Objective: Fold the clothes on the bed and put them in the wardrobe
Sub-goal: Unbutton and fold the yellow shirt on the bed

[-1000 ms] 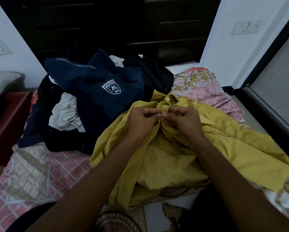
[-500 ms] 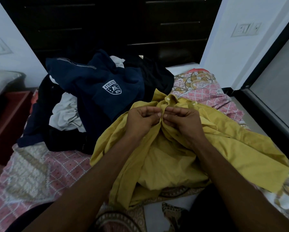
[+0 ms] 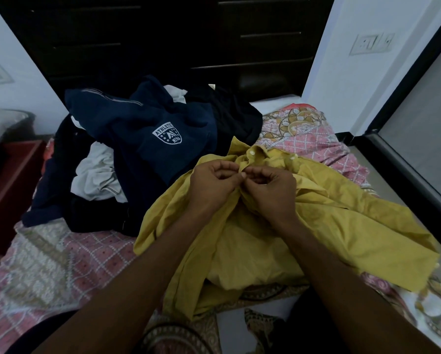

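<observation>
A yellow button-up shirt (image 3: 342,226) lies rumpled on the bed in front of me, collar pointing away. My left hand (image 3: 209,185) and my right hand (image 3: 270,192) meet at its front placket just below the collar, both pinching the fabric with fingertips touching. Behind it sits a pile of clothes: a navy sweatshirt (image 3: 150,129) with a white shield logo, a white garment (image 3: 96,175) and black clothes (image 3: 229,116). The dark wardrobe (image 3: 188,34) stands beyond the bed.
The bed carries a pink patterned bedsheet (image 3: 61,264). A red-brown side table (image 3: 7,185) stands at the left. White walls with switch plates flank the wardrobe, and a dark-framed door (image 3: 413,129) runs along the right.
Both hands stay at the shirt's placket; the fingers have shifted slightly, with the right hand's fingers curled in more. The shirt has barely moved.
</observation>
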The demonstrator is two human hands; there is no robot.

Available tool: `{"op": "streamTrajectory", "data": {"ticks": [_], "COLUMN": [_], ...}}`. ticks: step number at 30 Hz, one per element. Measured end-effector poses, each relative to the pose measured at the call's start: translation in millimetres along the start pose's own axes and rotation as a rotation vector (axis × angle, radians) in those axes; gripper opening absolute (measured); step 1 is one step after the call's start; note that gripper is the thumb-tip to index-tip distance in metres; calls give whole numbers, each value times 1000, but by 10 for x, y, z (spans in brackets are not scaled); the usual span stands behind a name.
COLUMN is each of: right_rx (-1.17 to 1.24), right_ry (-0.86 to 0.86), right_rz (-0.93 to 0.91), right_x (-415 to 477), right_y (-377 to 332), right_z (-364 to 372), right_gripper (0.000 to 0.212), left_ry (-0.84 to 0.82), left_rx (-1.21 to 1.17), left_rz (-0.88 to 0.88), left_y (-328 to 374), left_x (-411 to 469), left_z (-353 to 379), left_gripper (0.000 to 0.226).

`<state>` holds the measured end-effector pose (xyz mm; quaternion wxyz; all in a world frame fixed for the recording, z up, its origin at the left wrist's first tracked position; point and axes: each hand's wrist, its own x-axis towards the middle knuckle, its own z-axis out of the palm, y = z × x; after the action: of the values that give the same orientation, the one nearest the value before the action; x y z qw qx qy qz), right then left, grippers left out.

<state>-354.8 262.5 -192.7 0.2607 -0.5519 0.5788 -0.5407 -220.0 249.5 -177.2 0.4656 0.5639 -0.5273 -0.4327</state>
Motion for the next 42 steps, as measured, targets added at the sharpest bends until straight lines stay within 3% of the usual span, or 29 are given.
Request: {"op": "streamTrajectory", "data": {"ticks": [7,12,17,30,37,40,42], "right_rx": [-49,38,173,245,291,215,173], "right_ry": [-4,3,-40,-140,-90,-37,-24], "right_rz": [-11,101,229,302,333,254,204], "right_x": [-33,-32,-25,-4,3,-26,-48], "right_y": [-39,-37,-27,-53,-9,-1,12], "right_z": [53,40,-3,-40,-11,26,53], "right_gripper": [18,18,16,9,6,6,7], "left_ry": [86,116,161,125,162,142,140], "left_rx": [128,117,109,-123,-240,-154,-56], "left_rz": [155,192,254,56,-106,-90,-38], "left_y": [2,7,23,23,-11,-45,-44], "left_x": [-24,-62,-60,-97,-127,-133,-138], "left_z": [15,24,52,78,144,154,154], "left_gripper": [27,37,33,22,20,1,7]}}
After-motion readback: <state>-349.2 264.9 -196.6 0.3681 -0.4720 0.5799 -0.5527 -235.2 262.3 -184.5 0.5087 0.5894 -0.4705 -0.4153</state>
